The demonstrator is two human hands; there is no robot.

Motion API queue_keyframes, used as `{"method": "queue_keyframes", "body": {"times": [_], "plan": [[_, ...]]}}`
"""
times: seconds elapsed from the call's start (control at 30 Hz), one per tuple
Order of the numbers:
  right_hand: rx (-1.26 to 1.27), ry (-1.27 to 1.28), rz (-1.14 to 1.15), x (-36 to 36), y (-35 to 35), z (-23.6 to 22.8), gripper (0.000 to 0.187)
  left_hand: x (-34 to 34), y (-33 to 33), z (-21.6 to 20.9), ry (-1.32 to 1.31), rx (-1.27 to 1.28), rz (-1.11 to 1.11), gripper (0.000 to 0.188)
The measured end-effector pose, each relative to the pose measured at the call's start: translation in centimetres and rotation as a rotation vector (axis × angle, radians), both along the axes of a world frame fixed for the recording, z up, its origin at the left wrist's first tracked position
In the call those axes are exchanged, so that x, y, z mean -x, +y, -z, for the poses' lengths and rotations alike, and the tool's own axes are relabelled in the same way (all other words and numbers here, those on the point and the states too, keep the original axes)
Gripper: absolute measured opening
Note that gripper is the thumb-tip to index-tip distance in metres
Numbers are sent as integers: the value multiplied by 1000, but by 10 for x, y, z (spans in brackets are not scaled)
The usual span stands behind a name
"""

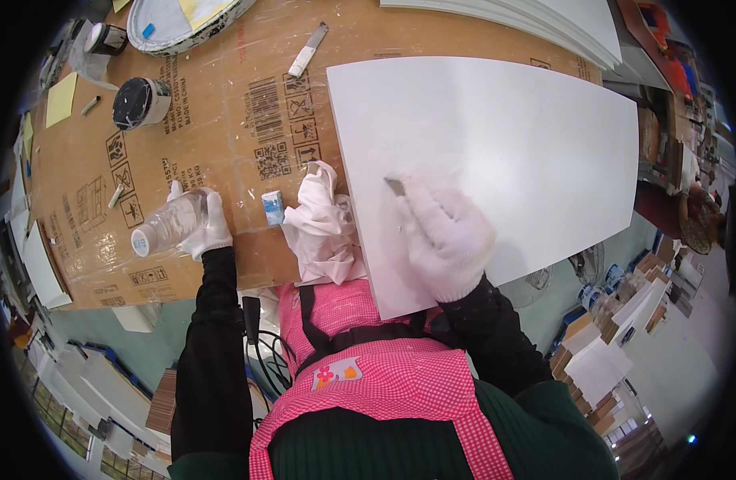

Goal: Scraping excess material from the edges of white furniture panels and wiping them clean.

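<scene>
Apparently scraping the panel (536, 152) with a blade (395, 186) pinched in right fingers (420, 212), gripping a bottle (172, 223) at 9 o'clock with left fingers (216, 216), probably needing light strokes next.

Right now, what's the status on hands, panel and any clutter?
Left hand gripping clear bottle. Right hand holding small blade over white panel. Crumpled cloth bunched at panel's left edge.

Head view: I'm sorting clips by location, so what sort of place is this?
Probably a workshop or small factory: a large white panel lies over a cardboard-covered table, more white panels are stacked beyond it, and the gloved right hand holds a small blade.
</scene>
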State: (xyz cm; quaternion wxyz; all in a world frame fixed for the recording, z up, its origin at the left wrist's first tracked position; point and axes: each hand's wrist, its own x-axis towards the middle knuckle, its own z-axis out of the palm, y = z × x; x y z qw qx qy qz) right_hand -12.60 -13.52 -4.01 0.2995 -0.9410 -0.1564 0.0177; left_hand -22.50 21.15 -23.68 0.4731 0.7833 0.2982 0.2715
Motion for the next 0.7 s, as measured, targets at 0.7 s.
{"method": "queue_keyframes", "body": {"times": [0.7], "plan": [[-25,-44,-182,11,10,-2,39,-2,-4,-2,-38,139,-45,78]]}}
